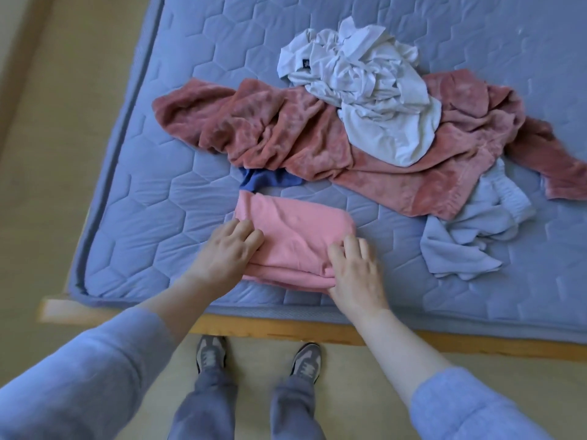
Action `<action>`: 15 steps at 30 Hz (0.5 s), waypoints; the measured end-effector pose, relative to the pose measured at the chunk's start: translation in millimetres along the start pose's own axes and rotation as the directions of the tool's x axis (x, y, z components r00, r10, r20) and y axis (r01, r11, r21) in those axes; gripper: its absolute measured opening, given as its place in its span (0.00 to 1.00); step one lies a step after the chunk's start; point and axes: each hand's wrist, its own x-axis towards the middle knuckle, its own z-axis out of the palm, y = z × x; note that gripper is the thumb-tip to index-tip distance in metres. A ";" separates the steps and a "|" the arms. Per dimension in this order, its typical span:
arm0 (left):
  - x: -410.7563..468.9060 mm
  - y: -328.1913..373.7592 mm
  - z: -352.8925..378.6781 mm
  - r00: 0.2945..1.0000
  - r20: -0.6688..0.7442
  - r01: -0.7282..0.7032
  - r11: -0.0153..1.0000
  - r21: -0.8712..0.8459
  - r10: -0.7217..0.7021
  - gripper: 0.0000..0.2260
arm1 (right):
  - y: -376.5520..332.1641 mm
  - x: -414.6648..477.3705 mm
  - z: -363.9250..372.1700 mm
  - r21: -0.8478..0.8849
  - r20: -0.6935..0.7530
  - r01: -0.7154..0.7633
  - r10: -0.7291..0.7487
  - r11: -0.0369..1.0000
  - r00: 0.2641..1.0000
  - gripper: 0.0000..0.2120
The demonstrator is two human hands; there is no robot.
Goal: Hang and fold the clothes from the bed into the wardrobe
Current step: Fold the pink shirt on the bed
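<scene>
A: Where is our folded pink cotton garment (295, 246)?

B: Lower centre of the frame, on the blue-grey quilted mattress (152, 223), just inside the wooden bed frame (286, 328). Its long axis runs left to right across the picture, a little tilted.

A: And our hands?

B: One at each end. Our left hand (228, 252) is at the left short edge, fingers curled over it and gripping. Our right hand (355, 271) is at the near right corner, fingers bent on top and thumb at the near hem, pinching the layers. Both forearms reach forward and converge slightly.

A: So neither is nearer?

B: About equal; we judge it ready to lift level, one hand per end. The wardrobe is out of view.

A: What is left?

B: Across the upper middle lies a dusty-rose plush garment (286, 134), a crumpled white garment (365, 87) on top of it, and a pale blue crumpled garment (470, 236) at right.
</scene>
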 end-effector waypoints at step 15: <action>-21.6 0.9 30.3 0.442 0.639 0.771 -0.098 -0.629 -0.630 0.19 | 3.6 -2.5 19.6 0.732 0.259 -0.562 0.606 0.385 0.752 0.17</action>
